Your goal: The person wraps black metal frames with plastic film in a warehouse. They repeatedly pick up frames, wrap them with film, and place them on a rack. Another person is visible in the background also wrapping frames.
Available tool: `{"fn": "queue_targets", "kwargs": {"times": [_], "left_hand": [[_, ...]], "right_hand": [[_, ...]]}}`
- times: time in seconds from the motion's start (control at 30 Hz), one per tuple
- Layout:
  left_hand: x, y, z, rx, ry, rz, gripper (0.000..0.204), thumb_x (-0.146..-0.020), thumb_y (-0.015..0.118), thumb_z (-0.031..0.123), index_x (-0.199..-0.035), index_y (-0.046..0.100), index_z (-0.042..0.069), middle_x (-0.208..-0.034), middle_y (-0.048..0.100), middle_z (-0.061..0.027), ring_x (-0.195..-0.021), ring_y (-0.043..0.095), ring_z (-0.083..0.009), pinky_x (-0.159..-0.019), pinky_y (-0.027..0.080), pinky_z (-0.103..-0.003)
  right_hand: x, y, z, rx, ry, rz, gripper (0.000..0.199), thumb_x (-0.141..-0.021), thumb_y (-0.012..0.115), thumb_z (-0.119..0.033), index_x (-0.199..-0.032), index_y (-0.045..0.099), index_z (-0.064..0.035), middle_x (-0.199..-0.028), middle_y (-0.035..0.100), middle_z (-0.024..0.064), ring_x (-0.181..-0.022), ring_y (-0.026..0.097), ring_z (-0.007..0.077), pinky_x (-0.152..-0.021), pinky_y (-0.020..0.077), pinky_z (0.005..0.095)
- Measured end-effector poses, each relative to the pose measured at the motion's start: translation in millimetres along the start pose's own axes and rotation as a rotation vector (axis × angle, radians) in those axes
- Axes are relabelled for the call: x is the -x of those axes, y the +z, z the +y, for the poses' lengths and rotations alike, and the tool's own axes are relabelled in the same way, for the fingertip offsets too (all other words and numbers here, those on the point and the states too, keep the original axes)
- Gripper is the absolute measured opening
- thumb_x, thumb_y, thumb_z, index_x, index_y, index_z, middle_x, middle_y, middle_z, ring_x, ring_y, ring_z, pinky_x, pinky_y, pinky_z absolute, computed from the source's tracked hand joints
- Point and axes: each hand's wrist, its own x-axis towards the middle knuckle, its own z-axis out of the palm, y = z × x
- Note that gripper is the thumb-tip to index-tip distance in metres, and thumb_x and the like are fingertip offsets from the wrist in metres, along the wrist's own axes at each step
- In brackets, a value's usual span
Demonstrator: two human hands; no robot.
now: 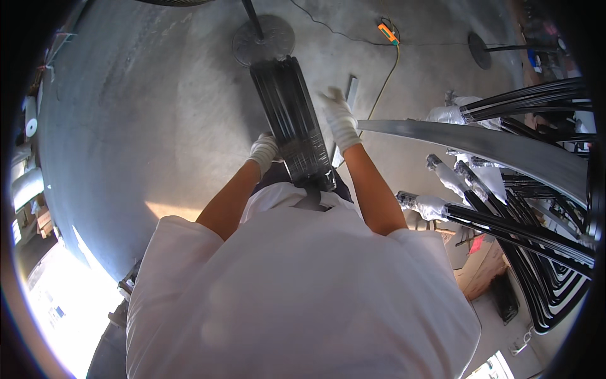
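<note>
A bundle of long black tubes or bars (287, 107) lies lengthwise in front of me, its near end wrapped in shiny clear film and close to my waist. White work gloves cover both my hands. My left hand (265, 150) is closed at the bundle's left edge near the wrapped end; its fingertips are partly hidden beneath it. To the right of the bundle, my right hand (339, 117) is raised with fingers apart and holds nothing. Those fingers are a little smeared by motion.
A round dark base with a post (264, 41) stands beyond the bundle; another round base (480, 50) is far right. An orange tool or connector (388, 33) lies on its cable. A grey metal bar (480, 136) and several film-wrapped black tube bundles (505, 221) crowd the right.
</note>
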Motion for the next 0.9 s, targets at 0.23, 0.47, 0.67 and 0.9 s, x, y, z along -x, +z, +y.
{"fn": "queue_targets", "kwargs": {"times": [0.23, 0.47, 0.67, 0.9], "left_hand": [[52, -32, 57, 1.281, -0.358, -0.233, 0.037, -0.087, 0.042, 0.029, -0.114, 0.051, 0.005, -0.110, 0.058, -0.0079, -0.089, 0.059, -0.0221, -0.077, 0.048, -0.038], [-9, -11, -7, 0.677, -0.167, 0.223, 0.033, -0.083, 0.049, 0.025, -0.107, 0.054, 0.004, -0.102, 0.059, -0.0107, -0.093, 0.058, -0.0241, -0.077, 0.047, -0.039], [72, -67, -1, 1.304, 0.099, -0.159, 0.035, -0.065, 0.058, 0.007, -0.099, 0.053, -0.001, -0.081, 0.059, -0.0144, -0.074, 0.059, -0.0282, -0.069, 0.051, -0.043], [129, -97, 50, 1.423, 0.155, 0.059, 0.031, -0.072, 0.059, 0.018, -0.099, 0.053, 0.003, -0.091, 0.057, -0.0103, -0.084, 0.057, -0.0226, -0.075, 0.051, -0.041]], "right_hand": [[-5, 76, -43, 1.010, -0.404, 0.204, 0.094, -0.063, 0.067, -0.052, -0.135, 0.016, -0.0192, -0.139, 0.010, 0.0241, -0.125, 0.022, 0.0375, -0.097, 0.0274, 0.0517], [8, 112, -48, 1.249, -0.379, 0.289, 0.090, -0.062, 0.068, -0.046, -0.135, 0.021, -0.0225, -0.138, 0.014, 0.0226, -0.118, 0.031, 0.0372, -0.087, 0.0348, 0.0523], [5, 109, -46, 1.216, -0.332, 0.326, 0.092, -0.058, 0.070, -0.039, -0.134, 0.020, -0.0260, -0.138, 0.015, 0.0224, -0.118, 0.030, 0.0404, -0.089, 0.0333, 0.0521], [-3, 88, -38, 0.618, -0.424, -0.208, 0.055, -0.074, 0.044, -0.056, -0.117, 0.054, -0.0220, -0.139, 0.024, 0.0165, -0.127, 0.016, 0.0411, -0.098, 0.0254, 0.0480]]}}
